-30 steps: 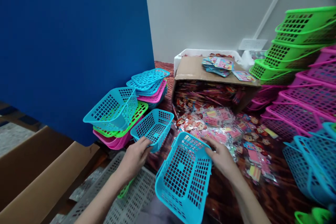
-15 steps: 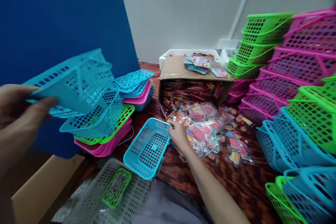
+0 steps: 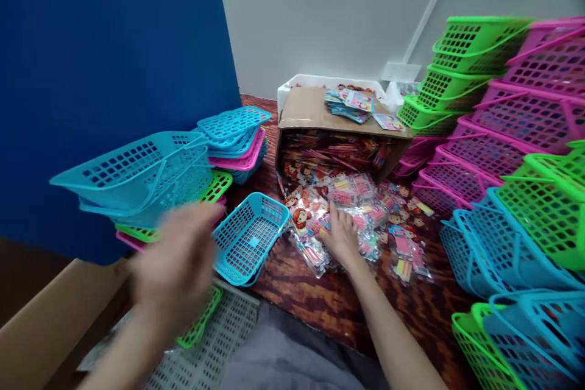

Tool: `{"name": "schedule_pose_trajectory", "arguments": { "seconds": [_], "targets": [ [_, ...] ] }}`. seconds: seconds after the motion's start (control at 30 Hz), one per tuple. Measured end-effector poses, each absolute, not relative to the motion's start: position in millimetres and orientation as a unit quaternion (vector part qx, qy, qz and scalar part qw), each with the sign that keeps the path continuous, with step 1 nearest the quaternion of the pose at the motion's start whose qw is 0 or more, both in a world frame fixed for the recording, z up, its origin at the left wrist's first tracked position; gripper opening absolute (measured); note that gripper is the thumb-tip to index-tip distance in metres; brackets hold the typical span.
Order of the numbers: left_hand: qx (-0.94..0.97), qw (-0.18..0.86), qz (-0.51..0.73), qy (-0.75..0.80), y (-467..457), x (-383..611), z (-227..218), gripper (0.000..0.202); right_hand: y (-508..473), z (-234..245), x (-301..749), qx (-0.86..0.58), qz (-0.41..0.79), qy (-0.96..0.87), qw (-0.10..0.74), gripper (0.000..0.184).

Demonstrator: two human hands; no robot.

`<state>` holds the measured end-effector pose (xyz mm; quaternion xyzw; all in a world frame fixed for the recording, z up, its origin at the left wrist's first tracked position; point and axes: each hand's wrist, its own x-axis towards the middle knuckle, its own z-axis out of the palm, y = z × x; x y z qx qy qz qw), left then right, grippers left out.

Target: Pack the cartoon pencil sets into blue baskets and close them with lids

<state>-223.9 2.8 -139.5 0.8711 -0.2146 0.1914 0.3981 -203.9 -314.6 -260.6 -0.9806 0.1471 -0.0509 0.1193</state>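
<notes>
My left hand, smeared by motion, hangs in front of the basket stack; its fingers cannot be made out. An upright blue plastic basket stands on the table between my hands, its bottom bare but for a small pale patch. My right hand rests on a heap of small clear packets with pink and yellow pieces and cartoon figures inside. Its fingers are apart, and no packet is seen lifted. Another blue basket sits on top of the stack at the left.
A tipped cardboard box spills packets, with printed cards on top. Stacked green baskets and pink baskets rise at the right. A grey crate holding a green basket is below the table edge.
My left hand has let go of the blue basket, now on the stack, and moved right. My right hand has released the other blue basket on the table and moved right onto the packets.
</notes>
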Motion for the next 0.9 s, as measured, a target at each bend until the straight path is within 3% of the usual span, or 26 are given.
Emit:
{"name": "schedule_pose_trajectory", "arguments": {
  "seconds": [0.1, 0.23, 0.37, 0.47, 0.57, 0.63, 0.67, 0.73, 0.83, 0.9],
  "targets": [
    [0.859, 0.295, 0.061, -0.414, -76.3, -238.7, -205.5, 0.041, -306.2, -258.1, -199.3, -0.986, -0.066, 0.115, 0.103, 0.085],
    [0.893, 0.327, 0.031, -0.308, -136.4, -214.8, -277.6, 0.056, -315.0, -249.4, -196.0, -0.984, -0.001, 0.116, 0.135, 0.069],
    [0.878, 0.383, 0.009, -0.288, -144.2, -188.6, -303.2, 0.053, -344.9, -241.4, -219.1, -0.979, 0.060, 0.099, 0.170, 0.035],
    [0.873, 0.406, 0.017, -0.269, -130.7, -185.4, -300.2, 0.047, -359.2, -235.8, -260.9, -0.989, 0.034, 0.079, 0.122, 0.014],
    [0.854, 0.397, -0.002, -0.336, -122.3, -201.5, -287.9, 0.068, -349.6, -233.3, -300.0, -0.997, 0.007, 0.047, 0.053, 0.026],
    [0.824, 0.370, -0.030, -0.429, -125.1, -219.8, -281.0, 0.090, -334.6, -236.1, -315.8, -0.999, 0.013, 0.020, 0.046, 0.031],
    [0.816, 0.356, -0.039, -0.454, -128.2, -229.1, -279.6, 0.092, -327.6, -239.0, -321.3, -0.998, 0.016, 0.008, 0.053, 0.031],
    [0.823, 0.347, -0.036, -0.449, -134.0, -245.4, -281.5, 0.079, -319.3, -247.0, -331.9, -0.997, 0.016, -0.004, 0.076, 0.041],
    [0.839, 0.356, -0.028, -0.412, -134.6, -261.7, -289.6, 0.042, -324.6, -259.7, -354.0, -0.994, 0.002, 0.009, 0.109, 0.068],
    [0.831, 0.369, -0.045, -0.413, -131.2, -270.6, -292.3, 0.030, -332.4, -264.3, -370.6, -0.993, -0.005, 0.026, 0.114, 0.070]
  ]
}}
